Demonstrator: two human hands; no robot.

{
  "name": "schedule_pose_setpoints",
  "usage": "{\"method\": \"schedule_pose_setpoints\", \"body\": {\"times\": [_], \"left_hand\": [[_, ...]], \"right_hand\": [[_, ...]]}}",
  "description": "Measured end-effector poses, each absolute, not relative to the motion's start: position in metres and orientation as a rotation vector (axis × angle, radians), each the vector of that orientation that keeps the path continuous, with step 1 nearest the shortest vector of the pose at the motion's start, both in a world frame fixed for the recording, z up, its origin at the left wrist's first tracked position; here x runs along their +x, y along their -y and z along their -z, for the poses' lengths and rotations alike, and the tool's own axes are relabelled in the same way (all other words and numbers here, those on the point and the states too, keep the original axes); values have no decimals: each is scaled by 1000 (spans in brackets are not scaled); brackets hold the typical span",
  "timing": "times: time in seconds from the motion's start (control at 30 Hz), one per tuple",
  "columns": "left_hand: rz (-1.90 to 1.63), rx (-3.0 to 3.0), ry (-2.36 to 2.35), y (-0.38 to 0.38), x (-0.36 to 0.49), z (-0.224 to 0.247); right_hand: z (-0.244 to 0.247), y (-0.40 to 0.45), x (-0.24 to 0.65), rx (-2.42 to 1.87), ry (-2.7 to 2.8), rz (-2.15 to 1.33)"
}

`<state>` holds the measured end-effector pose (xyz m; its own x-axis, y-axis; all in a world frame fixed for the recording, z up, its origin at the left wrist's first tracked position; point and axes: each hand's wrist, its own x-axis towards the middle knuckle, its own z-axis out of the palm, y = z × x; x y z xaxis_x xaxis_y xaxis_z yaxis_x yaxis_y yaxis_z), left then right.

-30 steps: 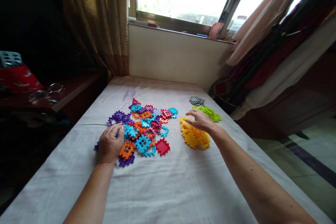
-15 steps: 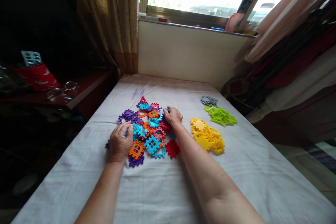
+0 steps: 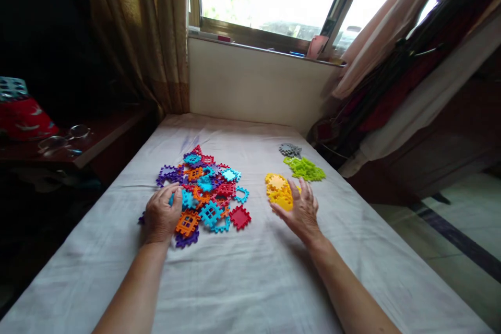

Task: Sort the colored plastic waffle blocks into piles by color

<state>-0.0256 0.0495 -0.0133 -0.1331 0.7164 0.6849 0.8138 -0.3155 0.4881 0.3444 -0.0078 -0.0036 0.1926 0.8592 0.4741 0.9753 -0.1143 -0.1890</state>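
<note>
A mixed heap of flat, notched plastic building pieces in blue, orange, red and purple lies on the left half of the sheet, among them an orange window piece (image 3: 188, 223) and a red square piece (image 3: 240, 217). At the heap's left edge, my left hand (image 3: 162, 214) is closed with blue building pieces (image 3: 187, 199) at its fingers and thumb; the palm side is hidden. My right hand (image 3: 302, 215) spreads its fingers over the right side of a yellow pile of pieces (image 3: 278, 188), with nothing visible in it. Whether its fingertips touch the pile I cannot tell.
Behind the yellow pile lie light green pieces (image 3: 307, 168) and grey pieces (image 3: 290, 150). A white sheet (image 3: 235, 282) covers the bed-like surface. To the left, eyeglasses (image 3: 64, 138) and a red container (image 3: 25, 117) sit on a dark wooden stand. Clothes hang at the right.
My right hand has moved right from the mixed heap to the yellow pile and its fingers have spread. My left hand stays at the heap's left edge. The view has turned slightly right.
</note>
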Motion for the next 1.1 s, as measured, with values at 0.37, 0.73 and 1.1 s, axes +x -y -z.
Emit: {"method": "schedule_pose_setpoints", "body": {"times": [0.37,0.73,1.1], "left_hand": [[1431,-1999,1721,-50,-28,16],[1415,-2028,1637,-48,-29,17],[1295,-2055,1720,-40,-27,12]], "right_hand": [[11,-32,340,-2217,1740,148],[2,-157,316,-2311,1608,84],[3,-266,328,-2394,1453,51]]}}
